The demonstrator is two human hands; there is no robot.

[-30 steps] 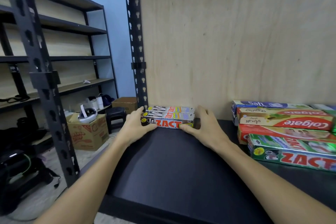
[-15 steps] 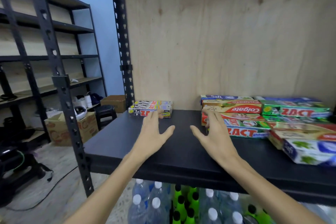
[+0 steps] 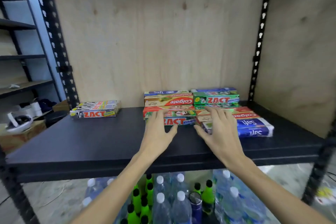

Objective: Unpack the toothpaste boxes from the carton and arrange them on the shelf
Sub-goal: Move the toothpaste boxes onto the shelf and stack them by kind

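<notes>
A small stack of grey ZACT boxes (image 3: 94, 110) lies at the back left of the black shelf (image 3: 91, 143). A bigger pile of toothpaste boxes fills the back right: a green ZACT box (image 3: 216, 99), an upside-down Colgate box (image 3: 169, 100) and blue Safi boxes (image 3: 254, 127). My left hand (image 3: 160, 129) reaches out with fingers spread, over the front green ZACT box (image 3: 180, 121) of the pile. My right hand (image 3: 218, 129) is spread too, fingers over the Colgate boxes beside the Safi pack. Neither hand grips anything. The carton is out of sight.
A plywood back panel and black perforated uprights (image 3: 54, 42) frame the shelf. Water bottles (image 3: 180, 203) and green bottles (image 3: 149, 192) stand underneath. Another rack (image 3: 20, 56) and a cardboard box with a white object on it (image 3: 18, 129) are at the left.
Both hands let go of the grey ZACT stack at the left and moved right to the big pile. The view pulled back and swung right.
</notes>
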